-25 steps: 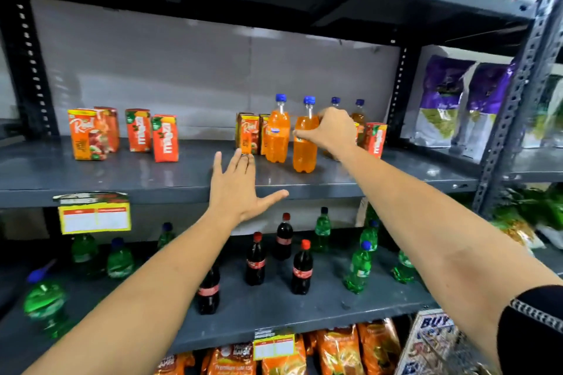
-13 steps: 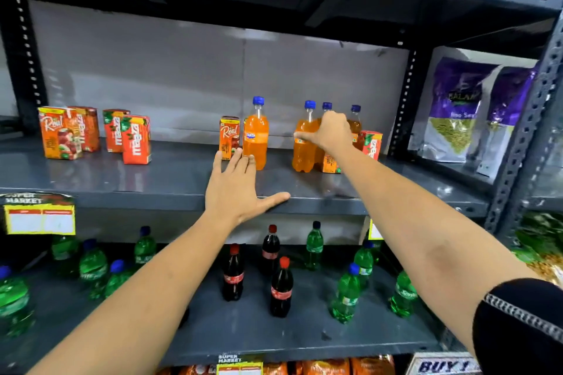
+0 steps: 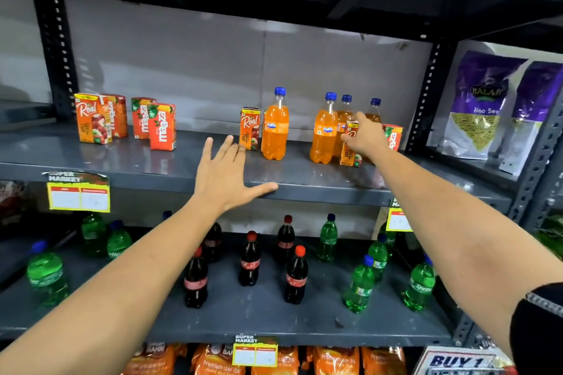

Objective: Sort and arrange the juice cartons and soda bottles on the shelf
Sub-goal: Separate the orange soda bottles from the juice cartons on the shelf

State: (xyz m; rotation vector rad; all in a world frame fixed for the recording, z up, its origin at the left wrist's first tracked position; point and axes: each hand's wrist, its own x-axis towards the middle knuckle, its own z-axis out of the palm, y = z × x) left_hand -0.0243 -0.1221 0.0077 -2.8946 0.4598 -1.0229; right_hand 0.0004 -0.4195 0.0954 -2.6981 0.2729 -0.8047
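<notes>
On the grey middle shelf [image 3: 122, 167], two Real juice cartons [image 3: 93, 119] and two Maaza cartons [image 3: 162, 126] stand at the left. Another Real carton [image 3: 249, 128] stands mid-shelf, touching a Fanta bottle [image 3: 275, 128]. Further right a second Fanta bottle [image 3: 324, 134] stands in front of two more orange bottles [image 3: 345, 113]. My right hand [image 3: 365, 137] closes on a small Real carton [image 3: 350, 157] beside them, thumb in front. A Maaza carton [image 3: 393, 135] stands just right of that hand. My left hand [image 3: 224, 173] lies flat and open on the shelf's front edge.
The shelf below holds several cola bottles [image 3: 249, 262] and green Sprite bottles [image 3: 359, 286]. Purple snack bags [image 3: 478, 109] fill the neighbouring bay beyond the perforated upright [image 3: 426, 91]. Yellow price tags [image 3: 79, 192] hang on the shelf edges. Tea packs [image 3: 335, 359] sit at the bottom.
My right hand has let go of the Fanta bottle and shifted right onto the small Real carton. The left hand has stayed on the shelf edge. The view has moved slightly.
</notes>
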